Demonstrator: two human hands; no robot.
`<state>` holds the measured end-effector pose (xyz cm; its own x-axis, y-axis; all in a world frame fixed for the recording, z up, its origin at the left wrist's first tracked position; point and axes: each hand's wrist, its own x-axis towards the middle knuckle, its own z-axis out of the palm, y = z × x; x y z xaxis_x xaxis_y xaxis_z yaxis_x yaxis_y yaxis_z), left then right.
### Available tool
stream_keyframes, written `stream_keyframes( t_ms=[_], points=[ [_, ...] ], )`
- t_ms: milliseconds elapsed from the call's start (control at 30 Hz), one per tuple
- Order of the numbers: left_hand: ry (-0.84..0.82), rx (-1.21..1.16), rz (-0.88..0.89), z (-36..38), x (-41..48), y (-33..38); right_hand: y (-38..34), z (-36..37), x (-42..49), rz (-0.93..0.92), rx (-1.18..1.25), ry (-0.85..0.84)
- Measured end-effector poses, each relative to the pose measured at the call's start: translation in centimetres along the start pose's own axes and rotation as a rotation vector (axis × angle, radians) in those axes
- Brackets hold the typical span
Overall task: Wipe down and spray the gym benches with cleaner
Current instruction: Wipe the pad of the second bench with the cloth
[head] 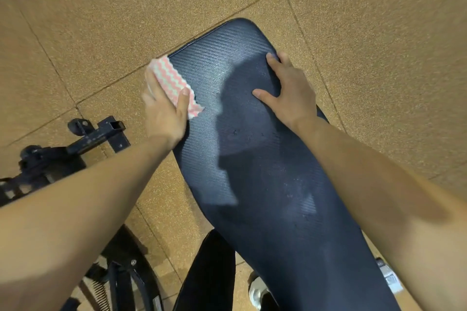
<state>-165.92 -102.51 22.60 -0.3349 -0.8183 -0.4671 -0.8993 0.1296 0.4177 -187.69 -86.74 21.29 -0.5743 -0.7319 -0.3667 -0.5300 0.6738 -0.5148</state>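
A dark blue padded gym bench point(227, 78) with ribbed vinyl runs from the bottom right up to the middle of the view. My left hand point(163, 106) grips a pink and white zigzag cloth point(174, 79) against the bench's left edge, thumb on top, fingers wrapped over the side. My right hand point(288, 88) lies flat on the right side of the pad near its far end, fingers spread and reaching its right edge. Small specks and worn patches show on the pad's middle. No spray bottle is in view.
Tan speckled rubber floor tiles point(366, 20) surround the bench. A black metal frame with a square tube end point(101, 134) stands at the left, with a spring and curved bars point(118, 283) lower down. My dark trouser leg point(209, 272) and a white shoe point(256, 293) are at the bottom.
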Motion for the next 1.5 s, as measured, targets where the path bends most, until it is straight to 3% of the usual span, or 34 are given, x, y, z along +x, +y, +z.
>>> stream_keyframes(
  t_ms=[200, 467, 767, 1100, 1167, 1200, 1233, 1300, 1433, 1500],
  points=[
    [-0.041, -0.125, -0.153, 1.8, -7.4, -1.1, -0.7, 0.1, -0.7, -0.010, -0.107, 0.006],
    [-0.024, -0.296, -0.075, 4.0, -11.8, -3.6, 0.8, -0.1, -9.4, -0.068, -0.095, 0.125],
    [-0.087, -0.368, -0.196, 7.5, -17.3, -7.5, 5.2, 3.8, -26.0, 0.036, -0.350, -0.041],
    [-0.238, -0.418, -0.316, 13.2, -28.1, -8.1, 6.6, 4.2, -30.5, 0.088, -0.372, -0.074],
    [-0.367, -0.413, -0.375, 14.8, -30.5, -8.1, 6.9, 4.5, -32.3, 0.080, -0.385, -0.090],
    [-0.431, -0.246, -0.324, 15.9, -31.7, -8.7, 7.1, 4.7, -33.5, 0.070, -0.391, -0.102],
    [-0.373, -0.043, -0.213, 16.6, -33.1, -9.0, 7.4, 5.0, -34.7, 0.056, -0.397, -0.115],
    [-0.449, -0.132, -0.296, 16.6, -35.5, -7.9, 8.1, 5.5, -37.3, 0.030, -0.411, -0.139],
    [-0.439, 0.084, -0.096, 18.5, -38.8, -8.3, 10.2, 6.3, -42.3, 0.027, -0.446, -0.170],
    [-0.373, -0.040, -0.137, 19.1, -39.8, -8.3, 11.4, 6.5, -44.5, 0.037, -0.437, -0.171]
  ],
)
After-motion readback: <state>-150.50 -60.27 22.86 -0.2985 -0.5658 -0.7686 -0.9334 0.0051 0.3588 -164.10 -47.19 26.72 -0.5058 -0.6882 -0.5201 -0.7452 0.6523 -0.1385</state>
